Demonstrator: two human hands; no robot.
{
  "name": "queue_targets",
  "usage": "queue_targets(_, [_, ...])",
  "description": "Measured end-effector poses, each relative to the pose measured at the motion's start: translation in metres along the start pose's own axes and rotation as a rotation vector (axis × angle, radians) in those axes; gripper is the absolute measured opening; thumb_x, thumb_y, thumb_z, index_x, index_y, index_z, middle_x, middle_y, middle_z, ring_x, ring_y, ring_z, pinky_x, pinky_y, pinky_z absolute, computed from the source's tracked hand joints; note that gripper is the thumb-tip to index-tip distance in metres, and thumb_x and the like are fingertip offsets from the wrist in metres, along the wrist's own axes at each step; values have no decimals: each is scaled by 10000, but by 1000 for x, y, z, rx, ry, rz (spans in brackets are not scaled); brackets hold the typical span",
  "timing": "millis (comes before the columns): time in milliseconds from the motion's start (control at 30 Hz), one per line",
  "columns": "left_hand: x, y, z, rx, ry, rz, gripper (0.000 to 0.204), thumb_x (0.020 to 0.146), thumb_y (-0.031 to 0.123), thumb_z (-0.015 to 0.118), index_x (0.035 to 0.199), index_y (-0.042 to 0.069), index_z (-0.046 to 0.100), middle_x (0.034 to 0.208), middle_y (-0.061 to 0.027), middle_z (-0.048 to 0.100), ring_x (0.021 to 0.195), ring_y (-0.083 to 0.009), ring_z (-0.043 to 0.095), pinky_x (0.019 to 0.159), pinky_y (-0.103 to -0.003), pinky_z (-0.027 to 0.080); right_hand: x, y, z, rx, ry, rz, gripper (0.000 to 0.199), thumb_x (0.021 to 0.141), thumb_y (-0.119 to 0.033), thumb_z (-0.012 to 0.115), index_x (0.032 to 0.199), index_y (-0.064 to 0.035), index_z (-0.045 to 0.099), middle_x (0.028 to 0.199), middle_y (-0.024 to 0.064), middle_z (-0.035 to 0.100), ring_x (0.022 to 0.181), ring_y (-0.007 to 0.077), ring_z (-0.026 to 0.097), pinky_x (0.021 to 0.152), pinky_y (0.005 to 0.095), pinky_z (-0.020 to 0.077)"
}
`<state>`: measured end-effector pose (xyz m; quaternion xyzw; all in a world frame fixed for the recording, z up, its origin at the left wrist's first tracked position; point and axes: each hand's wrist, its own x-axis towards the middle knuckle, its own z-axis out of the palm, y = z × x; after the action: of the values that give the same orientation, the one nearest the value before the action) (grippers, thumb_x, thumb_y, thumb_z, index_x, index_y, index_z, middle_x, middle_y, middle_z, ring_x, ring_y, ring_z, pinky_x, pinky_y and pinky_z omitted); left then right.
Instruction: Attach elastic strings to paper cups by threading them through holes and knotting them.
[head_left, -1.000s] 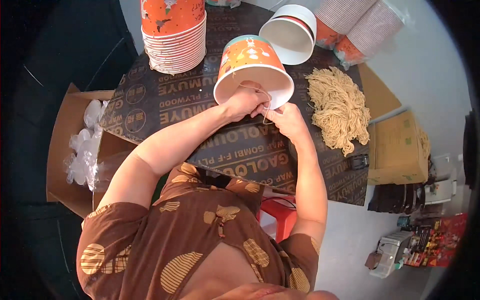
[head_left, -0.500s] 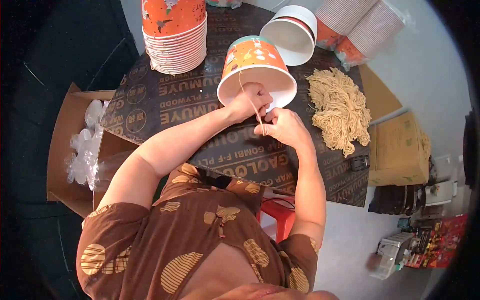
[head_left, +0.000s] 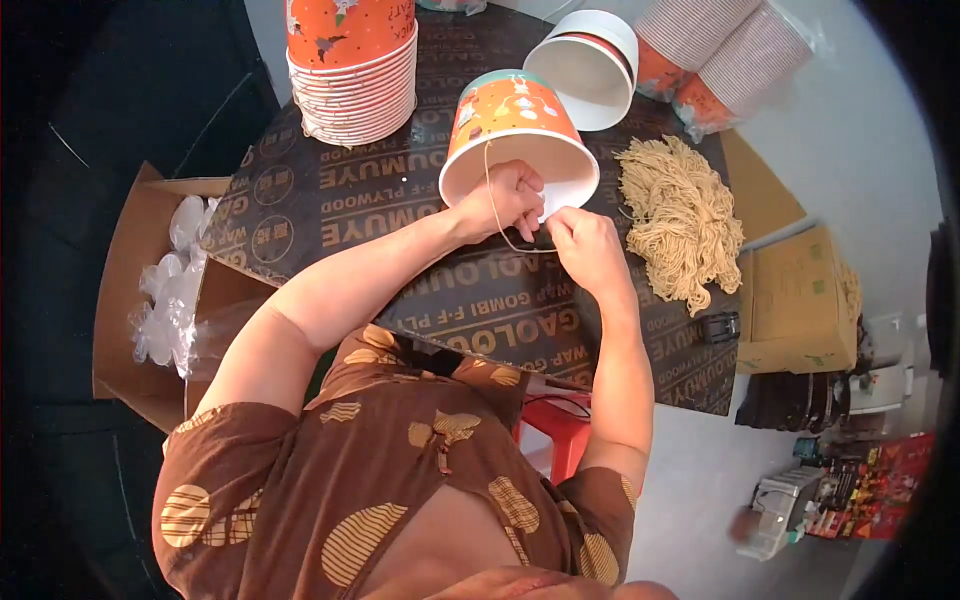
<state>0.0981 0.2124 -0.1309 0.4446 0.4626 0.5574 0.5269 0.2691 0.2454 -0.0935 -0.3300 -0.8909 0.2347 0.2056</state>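
Observation:
An orange paper bucket (head_left: 515,105) with a teal band and white printed figures lies tilted, its white mouth toward me. A thin beige cord (head_left: 491,190) comes from its upper rim, passes over my left hand and loops down to my right. My left hand (head_left: 503,200) is at the mouth, fingers bent inward by the lower rim; what they grip is hidden. Close beside it, my right hand (head_left: 590,250) is closed on the cord, its fingertips near the lower right rim.
Tangled beige cords (head_left: 680,220) lie to the right. Stacked orange buckets (head_left: 352,95) stand at back left, white-lined buckets (head_left: 585,80) and wrapped stacks (head_left: 745,65) at back right. A carton (head_left: 150,290) with clear plastic pieces is left of the table (head_left: 340,200); another carton (head_left: 795,300) is right.
My right hand has turned and moved slightly right and up toward the lower rim. The cord now hangs in a wider loop below my left hand. The bucket has shifted slightly right.

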Motion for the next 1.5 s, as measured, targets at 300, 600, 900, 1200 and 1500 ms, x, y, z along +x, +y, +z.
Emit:
queue_targets(300, [-1, -1, 1, 73, -23, 33, 331, 854, 20, 567, 1116, -130, 430, 768, -124, 592, 605, -166, 627, 492, -272, 549, 7, 8, 20, 2, 209, 37, 155, 871, -155, 588, 942, -26, 637, 792, 224, 652, 783, 407, 641, 661, 464, 504])
queue_targets(600, [-2, 3, -1, 141, -84, 15, 90, 845, 20, 593, 869, -61, 563, 719, -84, 588, 588, -136, 604, 497, -264, 537, 15, 15, 27, 98, 219, 182, 137, 850, -132, 573, 851, -17, 647, 760, 222, 640, 777, 392, 646, 661, 449, 502])
queue_targets(900, [3, -6, 0, 170, -48, 1, 74, 826, 17, 592, 788, -46, 595, 709, -68, 592, 578, -122, 590, 481, -259, 524, 4, 2, 3, 57, 94, 241, 172, 833, -158, 593, 833, -1, 663, 809, 232, 645, 793, 398, 644, 686, 438, 505])
queue_targets(1200, [6, -7, 1, 238, -55, 8, 89, 834, 28, 582, 783, -43, 600, 671, -62, 590, 545, -117, 581, 457, -258, 522, 5, 7, 3, 130, -2, 167, 141, 810, -102, 569, 743, 10, 620, 599, 152, 582, 509, 225, 529, 546, 357, 443])
queue_targets(1500, [2, 0, 2, 332, -101, 28, 78, 842, -1, 561, 812, -59, 603, 673, -72, 603, 561, -129, 609, 475, -264, 544, 9, 3, 11, 275, 159, 211, 167, 847, -121, 636, 791, 36, 646, 583, 94, 609, 528, 104, 560, 518, 294, 449])
